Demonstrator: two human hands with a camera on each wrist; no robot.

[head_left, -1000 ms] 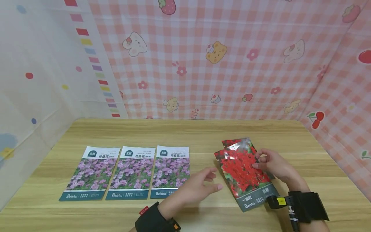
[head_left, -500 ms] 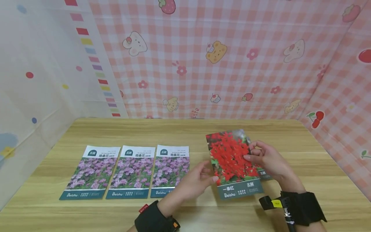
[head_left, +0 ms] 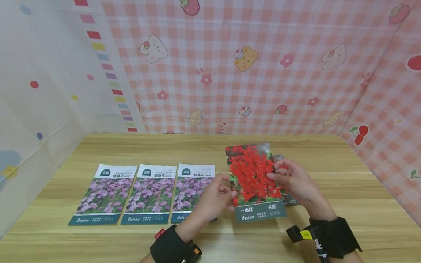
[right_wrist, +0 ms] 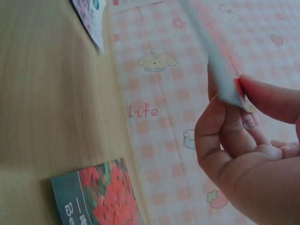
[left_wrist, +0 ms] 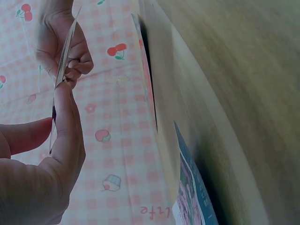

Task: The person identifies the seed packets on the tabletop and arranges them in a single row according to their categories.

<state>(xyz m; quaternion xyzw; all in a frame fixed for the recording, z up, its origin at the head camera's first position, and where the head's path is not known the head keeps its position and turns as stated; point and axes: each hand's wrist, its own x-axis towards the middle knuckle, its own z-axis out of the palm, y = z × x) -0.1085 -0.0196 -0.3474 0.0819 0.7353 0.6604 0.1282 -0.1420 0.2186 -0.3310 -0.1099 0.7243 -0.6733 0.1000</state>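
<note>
A seed packet with red flowers (head_left: 253, 179) is held up off the table between both hands. My left hand (head_left: 213, 197) pinches its left edge, thumb in front and fingers behind. On the opposite edge my right hand (head_left: 297, 182) pinches it the same way, as the right wrist view shows with the thumb (right_wrist: 267, 96) against the printed face. Edge-on in the left wrist view, the packet (left_wrist: 63, 61) stands well apart from the tabletop. Another red-flower packet (right_wrist: 110, 194) lies on the table below, mostly hidden behind the held one in the head view.
Three purple-flower seed packets lie in a row on the left: the left one (head_left: 102, 193), the middle one (head_left: 149, 193) and the right one (head_left: 189, 186), partly behind my left hand. The wooden table (head_left: 342, 164) meets a pink checked cloth (head_left: 213, 91) at the back.
The red-flower packet has been lifted, moved left and turned nearly upright by my right hand. My left hand has closed from beside it onto its left edge.
</note>
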